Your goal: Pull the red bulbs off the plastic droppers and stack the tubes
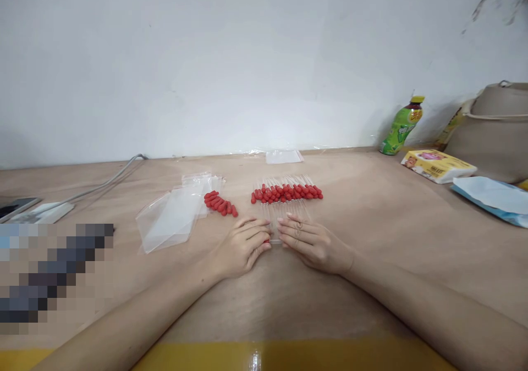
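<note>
Forearms (pixel 165 305) lead to hands (pixel 246 245) (pixel 315 244) touching red-bulbed clear tubes (pixel 284 193).

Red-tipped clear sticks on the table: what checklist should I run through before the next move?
1. Left hand at the near end of the clear sticks: ok.
2. Right hand there too, facing the left: ok.
3. Firm grip by either hand: cannot tell, fingers hide it.
4. Red tips in the wide bunch neatly aligned: not ok, they overlap unevenly.
5. Small red pile apart from that bunch: ok.
6. Clear bags spread singly: not ok, they overlap.
</note>
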A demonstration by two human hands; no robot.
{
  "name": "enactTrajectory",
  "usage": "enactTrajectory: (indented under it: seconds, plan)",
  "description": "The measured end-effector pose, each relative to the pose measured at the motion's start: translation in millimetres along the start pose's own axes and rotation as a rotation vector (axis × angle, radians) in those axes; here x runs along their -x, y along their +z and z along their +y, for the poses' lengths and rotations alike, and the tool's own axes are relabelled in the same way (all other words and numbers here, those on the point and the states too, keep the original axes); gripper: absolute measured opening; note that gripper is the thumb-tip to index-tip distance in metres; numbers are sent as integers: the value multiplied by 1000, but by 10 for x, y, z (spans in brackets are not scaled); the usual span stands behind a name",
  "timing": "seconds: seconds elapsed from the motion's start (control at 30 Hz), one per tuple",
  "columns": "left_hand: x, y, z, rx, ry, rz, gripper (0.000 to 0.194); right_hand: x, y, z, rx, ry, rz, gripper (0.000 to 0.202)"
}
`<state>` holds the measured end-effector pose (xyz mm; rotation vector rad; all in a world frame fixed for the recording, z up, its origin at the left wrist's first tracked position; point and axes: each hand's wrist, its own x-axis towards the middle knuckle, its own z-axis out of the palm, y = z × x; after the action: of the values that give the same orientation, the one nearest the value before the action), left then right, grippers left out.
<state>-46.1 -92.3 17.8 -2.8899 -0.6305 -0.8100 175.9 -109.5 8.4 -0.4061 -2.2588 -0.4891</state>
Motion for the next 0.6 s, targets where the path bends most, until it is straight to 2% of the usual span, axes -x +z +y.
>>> enactTrajectory:
  seconds: [0.2,0.3,0.37,0.47,0.57,0.6]
  plan:
    - [57,-34,-25,13,7,54,15,68,-55,63,-63,-19,-9,30]
    - [89,-119,-131,-41,-71,128,13,140,-16,167,-68,152,86,27]
    - [87,-204,-240,-93,-121,213,11,170,33,220,-55,306,139,21]
    - [74,-349,-462,-123,-260,328,17,173,102,238,-13,452,108,20]
    - [89,-487,-736,-205,-421,362,24,129,127,216,21,545,30,27]
    - [100,-528,-827,-227,-471,331,26,104,125,210,22,569,7,29]
